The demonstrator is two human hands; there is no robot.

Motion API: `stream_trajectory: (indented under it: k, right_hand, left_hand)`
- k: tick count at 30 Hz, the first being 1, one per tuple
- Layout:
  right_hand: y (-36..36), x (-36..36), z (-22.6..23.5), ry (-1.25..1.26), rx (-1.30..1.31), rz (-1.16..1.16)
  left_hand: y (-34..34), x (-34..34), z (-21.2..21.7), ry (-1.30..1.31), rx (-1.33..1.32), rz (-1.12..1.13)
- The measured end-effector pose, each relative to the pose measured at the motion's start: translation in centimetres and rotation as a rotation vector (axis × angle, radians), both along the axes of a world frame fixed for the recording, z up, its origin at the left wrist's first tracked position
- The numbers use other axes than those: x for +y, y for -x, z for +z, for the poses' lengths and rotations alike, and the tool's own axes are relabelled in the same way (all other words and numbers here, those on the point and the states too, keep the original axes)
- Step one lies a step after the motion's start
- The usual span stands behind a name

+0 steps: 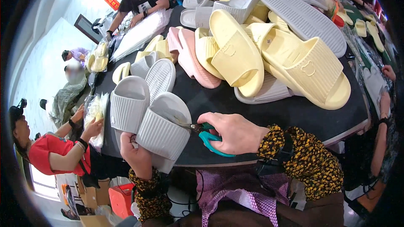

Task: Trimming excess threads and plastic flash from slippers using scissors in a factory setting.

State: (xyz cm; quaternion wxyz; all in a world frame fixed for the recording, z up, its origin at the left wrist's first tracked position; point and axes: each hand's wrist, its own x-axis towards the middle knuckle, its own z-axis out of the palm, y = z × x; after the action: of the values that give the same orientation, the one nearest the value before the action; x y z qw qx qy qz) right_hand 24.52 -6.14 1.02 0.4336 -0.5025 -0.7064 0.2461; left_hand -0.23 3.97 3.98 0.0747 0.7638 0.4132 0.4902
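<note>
My left hand [136, 156] pinches the strap edge of a grey slide slipper [165, 132] at the table's near edge. In my right hand [240, 132] is a pair of scissors with teal handles [209, 143]; their blades reach into the opening under that slipper's ribbed strap. Just left of it lies another grey slipper [129, 105], strap up. Behind the two, a further grey slipper [160, 76] shows its ridged sole. Part of the scissor blades is hidden by the strap.
A heap of yellow slippers [235, 52], grey ones and a pink pair [191, 54] covers the far side of the dark table [219, 157]. Clear plastic bags [141, 33] lie at the far left. Co-workers stand around; one in a red shirt [63, 155] handles a bagged item.
</note>
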Motion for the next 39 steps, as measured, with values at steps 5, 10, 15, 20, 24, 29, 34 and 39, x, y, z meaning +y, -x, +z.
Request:
stream_trajectory:
  k: [5, 10, 15, 20, 24, 29, 34, 39]
  right_hand:
    - [0.0, -0.2, 0.6, 0.065, 0.009, 0.034]
    - [0.1, -0.1, 0.4, 0.035, -0.015, 0.003]
    - [0.0, -0.2, 0.4, 0.019, -0.024, -0.022]
    - [-0.1, -0.1, 0.5, 0.045, -0.045, -0.070]
    - [-0.2, 0.2, 0.1, -0.032, -0.016, -0.102]
    - [-0.4, 0.1, 0.3, -0.026, -0.028, -0.122]
    - [-0.3, 0.0, 0.3, -0.047, -0.026, -0.130]
    - [-0.5, 0.3, 0.2, -0.083, 0.016, -0.124]
  left_hand:
    - [-0.3, -0.3, -0.8, 0.028, 0.067, 0.034]
    - [-0.9, -0.8, -0.5, -0.061, 0.132, 0.029]
    - [0.1, -0.8, -1.0, -0.014, 0.185, 0.029]
    - [0.2, -1.5, -1.1, -0.036, 0.290, -0.058]
    - [-0.5, -2.4, -0.3, -0.048, 0.315, -0.101]
    - [-1.2, -3.0, -0.1, -0.071, 0.370, -0.187]
    - [-1.3, -3.4, 0.1, -0.054, 0.434, -0.279]
    - [-2.2, -4.0, 0.5, -0.040, 0.463, -0.332]
